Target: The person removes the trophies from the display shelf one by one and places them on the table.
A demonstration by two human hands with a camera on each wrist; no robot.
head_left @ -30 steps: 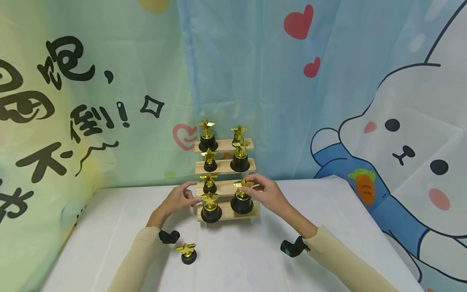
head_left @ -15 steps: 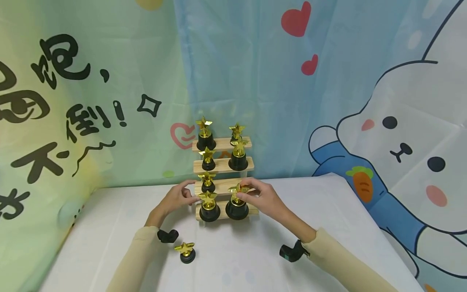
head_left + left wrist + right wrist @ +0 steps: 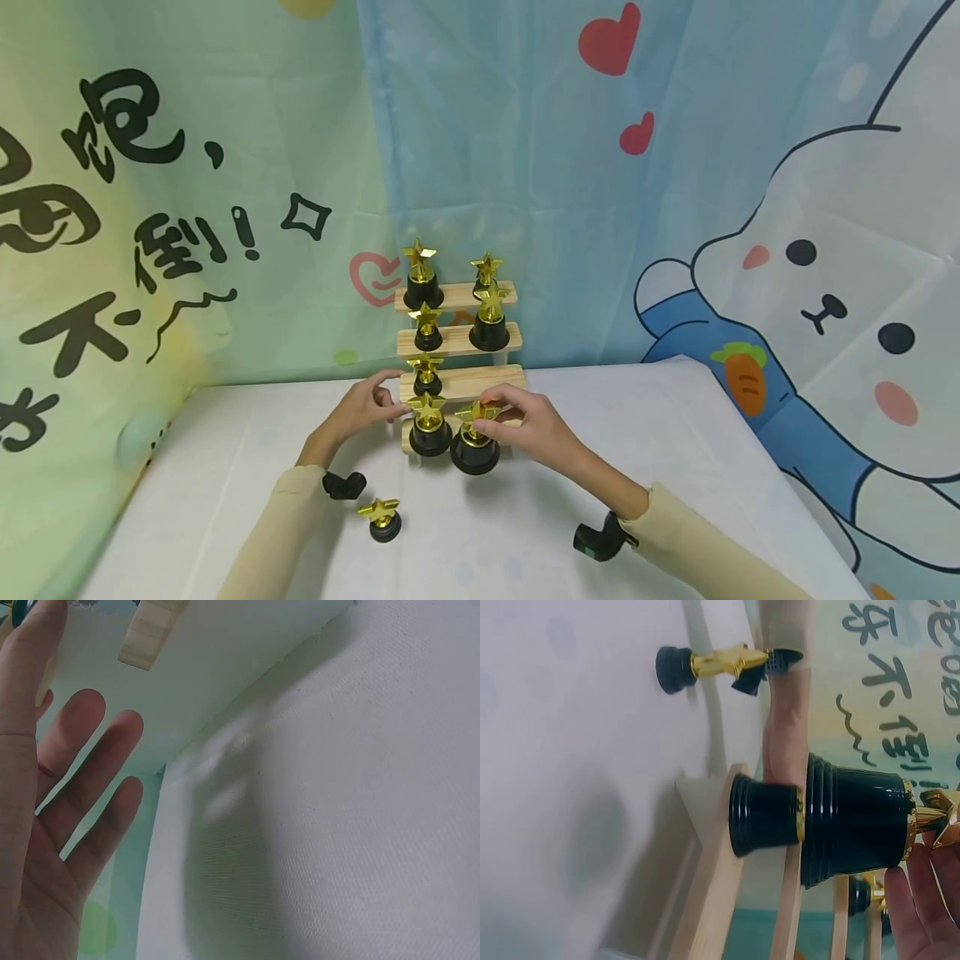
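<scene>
In the head view, my right hand (image 3: 525,421) pinches the gold star top of a large star trophy (image 3: 475,454), held upright just before the lowest shelf. Up close in the right wrist view, its ribbed black base (image 3: 859,821) hangs clear of the shelves and my fingers (image 3: 922,900) lie along the star end. My left hand (image 3: 365,408) holds the left end of the four-tier wooden display stand (image 3: 472,383), thumb in front and index finger behind. Its other fingers (image 3: 97,765) extend loosely in the left wrist view. A large trophy (image 3: 430,433) stands beside the left thumb.
Small trophies (image 3: 427,382) and larger ones (image 3: 490,329) stand on the upper shelves. A small star trophy (image 3: 385,523) stands on the white tablecloth (image 3: 525,542) near my left forearm. A printed curtain (image 3: 487,150) hangs behind.
My right hand has moved the large trophy leftward along the lowest shelf, then forward and down off its front. The left hand keeps its place at the stand. The view has shifted slightly.
</scene>
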